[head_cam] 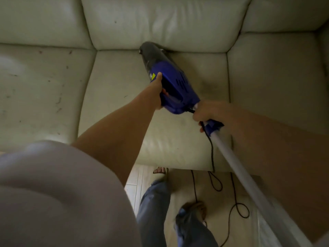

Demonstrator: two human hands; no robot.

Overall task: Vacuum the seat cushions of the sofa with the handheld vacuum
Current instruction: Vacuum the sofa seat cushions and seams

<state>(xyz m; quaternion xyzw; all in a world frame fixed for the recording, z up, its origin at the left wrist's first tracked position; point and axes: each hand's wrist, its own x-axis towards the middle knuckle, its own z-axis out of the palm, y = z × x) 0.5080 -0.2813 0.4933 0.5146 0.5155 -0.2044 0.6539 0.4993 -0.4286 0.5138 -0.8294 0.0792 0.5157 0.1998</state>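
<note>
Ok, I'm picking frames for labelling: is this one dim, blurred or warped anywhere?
Head view: dim, flat light; wide-angle bending of the sofa seams near the edges; sleeve a near, soft blur; vacuum and both hands, left and right, reasonably sharp.

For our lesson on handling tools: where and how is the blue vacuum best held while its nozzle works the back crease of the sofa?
Probably as shown: the left hand cups the vacuum body from its left side, steering the nozzle, and the right hand wraps the narrow neck where the white tube joins, coming from behind. The body is long and tilted, so two spaced grips likely control it.
</note>
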